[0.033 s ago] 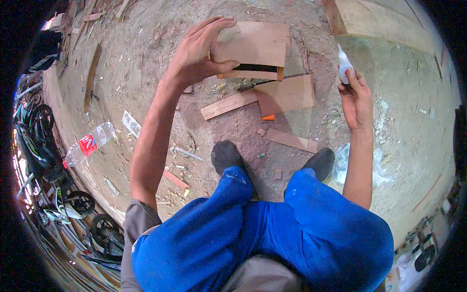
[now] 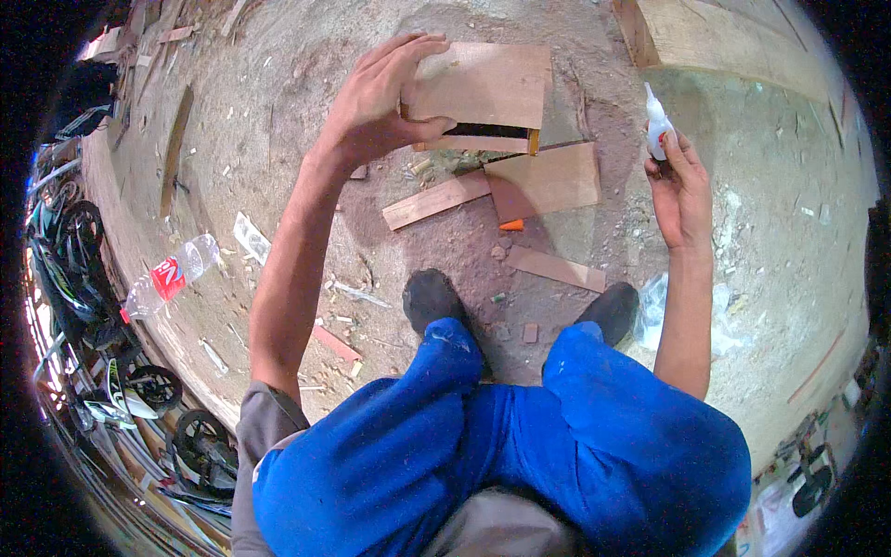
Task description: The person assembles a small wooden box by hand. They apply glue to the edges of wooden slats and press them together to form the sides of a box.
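Observation:
A small wooden box point(image 2: 483, 84) is in my left hand point(image 2: 385, 97), whose fingers and thumb wrap round its left end. A dark gap shows along the box's near side, between the upper board and a lower strip. My right hand point(image 2: 680, 181), off to the right, grips a white glue bottle point(image 2: 658, 128) with its pointed nozzle upward. Below the box a flat wooden board point(image 2: 548, 181) lies on the ground, touching a narrow wood strip point(image 2: 436, 200). Another strip point(image 2: 557, 268) rests nearer my feet, and a small orange cap point(image 2: 511, 225) is beside the board.
A plastic bottle with a red label point(image 2: 169, 276) lies at the left. Crumpled clear plastic point(image 2: 729, 320) is by my right forearm. A long timber beam point(image 2: 733, 46) lies at the far right. Small toy-like wheeled vehicles point(image 2: 153, 390) crowd the left edge. Wood scraps litter the dirt floor.

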The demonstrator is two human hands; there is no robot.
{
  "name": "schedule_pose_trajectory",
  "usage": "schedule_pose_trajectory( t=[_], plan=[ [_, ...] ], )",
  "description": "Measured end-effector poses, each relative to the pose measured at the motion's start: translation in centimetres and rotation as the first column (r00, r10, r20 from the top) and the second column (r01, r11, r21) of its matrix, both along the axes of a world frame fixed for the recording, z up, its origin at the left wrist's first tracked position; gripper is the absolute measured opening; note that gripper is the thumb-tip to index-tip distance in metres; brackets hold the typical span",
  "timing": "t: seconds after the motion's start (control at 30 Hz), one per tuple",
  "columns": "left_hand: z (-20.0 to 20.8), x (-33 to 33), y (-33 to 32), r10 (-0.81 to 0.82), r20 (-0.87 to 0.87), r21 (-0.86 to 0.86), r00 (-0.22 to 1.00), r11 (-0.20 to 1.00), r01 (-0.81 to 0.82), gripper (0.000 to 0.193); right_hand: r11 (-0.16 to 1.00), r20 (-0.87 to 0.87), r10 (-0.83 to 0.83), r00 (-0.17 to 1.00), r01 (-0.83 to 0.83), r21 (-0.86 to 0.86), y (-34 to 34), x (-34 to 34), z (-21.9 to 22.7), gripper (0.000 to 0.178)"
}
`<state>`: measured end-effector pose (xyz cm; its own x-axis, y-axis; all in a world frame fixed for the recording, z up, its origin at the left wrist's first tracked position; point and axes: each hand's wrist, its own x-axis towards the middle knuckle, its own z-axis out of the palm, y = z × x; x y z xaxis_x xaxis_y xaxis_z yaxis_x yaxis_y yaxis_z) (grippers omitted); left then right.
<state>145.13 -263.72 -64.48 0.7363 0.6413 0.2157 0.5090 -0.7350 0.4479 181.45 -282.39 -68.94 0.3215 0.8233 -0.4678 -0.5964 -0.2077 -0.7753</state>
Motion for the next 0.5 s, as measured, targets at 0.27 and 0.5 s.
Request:
schedule_pose_trajectory(
  t=[0.27, 0.5],
  plan=[
    [-0.35, 0.08, -0.25, 0.016, -0.028, -0.041, 0.999, 0.999, -0.017, 0.081, 1.0, -0.031, -0.015, 0.999, 0.015, 0.005, 0.1, -0.07, 0.98, 0.036],
    [-0.58, -0.1, -0.24, 0.016, -0.009, -0.046, 1.0, 0.999, -0.016, 0.082, 1.0, -0.099, 0.003, 0.995, 0.0, 0.023, -0.15, 0.2, 0.84, 0.029]
  ],
)
